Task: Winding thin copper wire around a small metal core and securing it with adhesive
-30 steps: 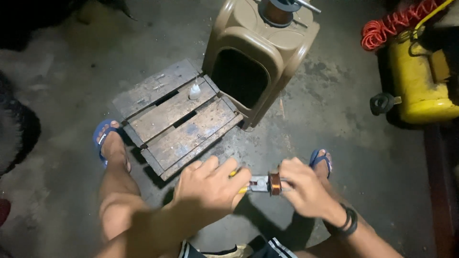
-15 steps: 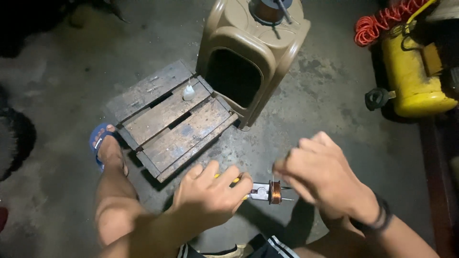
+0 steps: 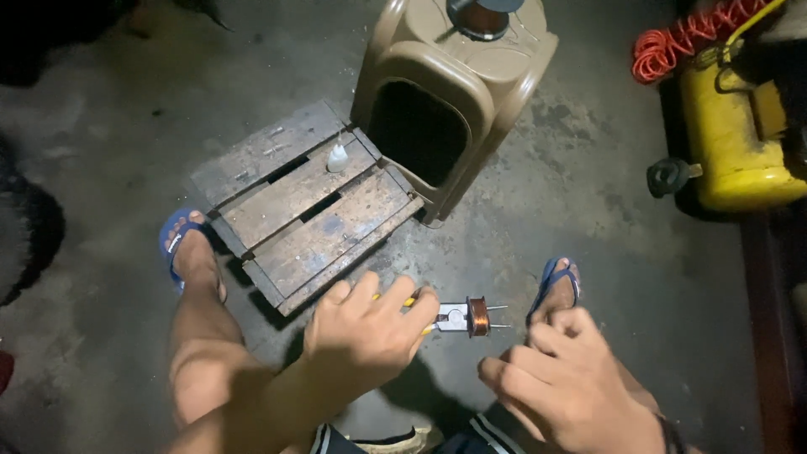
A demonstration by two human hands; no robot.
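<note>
The right hand has come off the small copper-wire coil it was pinching half a second ago and now hangs just below and to the right of it, fingers loosely curled and holding nothing. The left hand stays clenched around the yellow handles of the steel pliers, whose jaws clamp the coil from its left side, so the coil sits out in the air above the grey concrete floor, two thin metal pins sticking out of its right end. Just right of the coil a foot in a blue flip-flop rests on the floor; well to the coil's left the other foot wears a matching blue sandal. Beyond the coil, up and to its left, lies a weathered low wooden slat pallet, with a small white plastic squeeze bottle standing upright on one board. Straight past the coil stands a tan plastic stool, its hollow side facing this way, touching the pallet's far corner. Far off to the coil's right sits a yellow metal tank with a coiled orange hose behind it.
</note>
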